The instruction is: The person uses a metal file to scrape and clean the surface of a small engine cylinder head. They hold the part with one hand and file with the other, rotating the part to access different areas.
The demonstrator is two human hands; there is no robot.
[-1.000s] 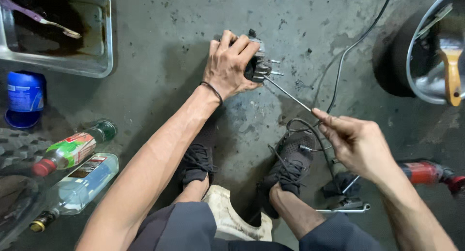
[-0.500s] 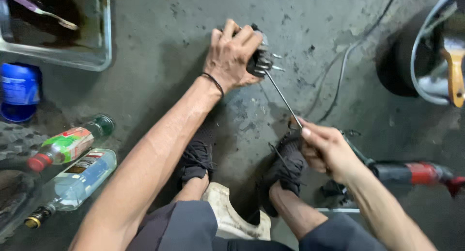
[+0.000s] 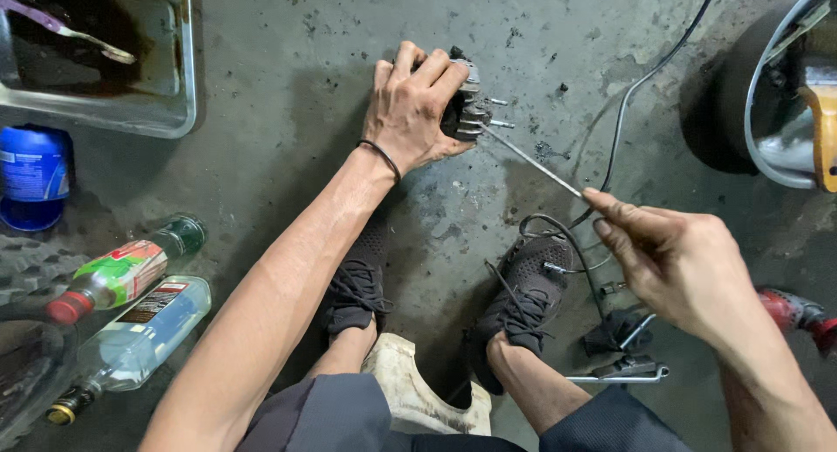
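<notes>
My left hand (image 3: 411, 105) grips a small dark finned metal engine part (image 3: 464, 103) and presses it down on the concrete floor. Short studs stick out of the part's right side. My right hand (image 3: 676, 256) pinches the near end of a long thin metal rod (image 3: 532, 162). The rod's far end reaches into the part, just below the studs. My two black shoes (image 3: 527, 286) rest on the floor under the hands.
A metal tray (image 3: 166, 112) with dark oily liquid and a brush lies at top left. A blue can (image 3: 33, 169) and two bottles (image 3: 131, 273) are at left. A black cable (image 3: 628, 95), a red power tool (image 3: 793, 311), small tools (image 3: 623, 369) and a round metal basin (image 3: 767, 147) are at right.
My right hand has drawn back toward me and to the right while keeping hold of the rod. My left hand stays on the finned part.
</notes>
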